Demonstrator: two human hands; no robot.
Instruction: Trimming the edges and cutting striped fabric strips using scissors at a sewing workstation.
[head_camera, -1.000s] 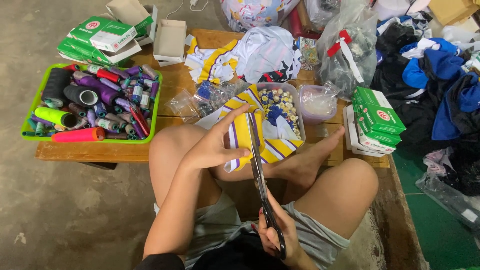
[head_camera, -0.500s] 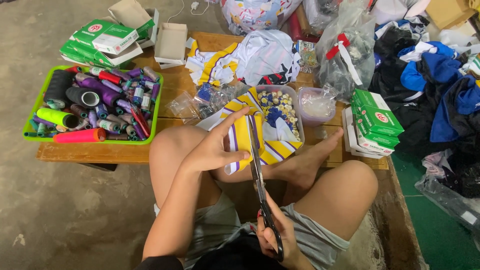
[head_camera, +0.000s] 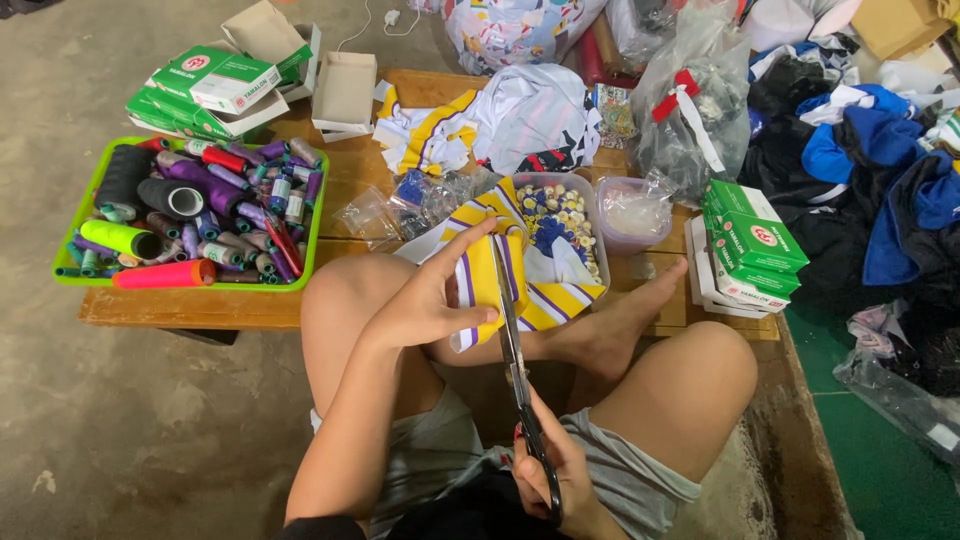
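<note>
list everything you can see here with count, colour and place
fabric piece: one, yellow, white and purple striped, held over the knees
scissors: one, dark handles, blades at the fabric
tray: one, green, left on the bench, full of thread spools
thread spools: many, mixed colours, in the tray
green boxes: several, right and upper left
button tub: one, clear, centre
bench: one, wooden
left hand: holds the fabric
right hand: grips the scissors

Right hand (head_camera: 552, 478) partly cut by bottom edge, scissors (head_camera: 517, 370) tips hidden behind striped fabric (head_camera: 490, 285), button tub (head_camera: 560, 215) contents too small to identify
</note>
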